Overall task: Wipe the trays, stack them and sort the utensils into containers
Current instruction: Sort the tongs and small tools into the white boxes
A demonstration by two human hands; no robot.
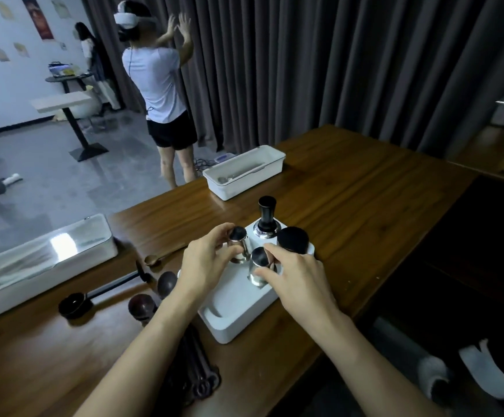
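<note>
1. Lidded white box [106, 254] at 9 o'clock, with a glossy clear lid. Dark wooden spoons [166, 282] lie beside it.
2. Left hand [205, 263] is curled round a steel cup [241, 250] with a dark top. The cup stands on the white tray [235, 314], table centre.
3. Right hand [298, 278] grips a second steel cup [258, 267], just beside the first.
4. Black-handled tamper [267, 218] stands upright at the tray's 12 o'clock end.

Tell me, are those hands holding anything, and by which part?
Yes. Each grips a small metal cup by its side: the left hand the farther cup, the right hand the nearer cup.
</note>
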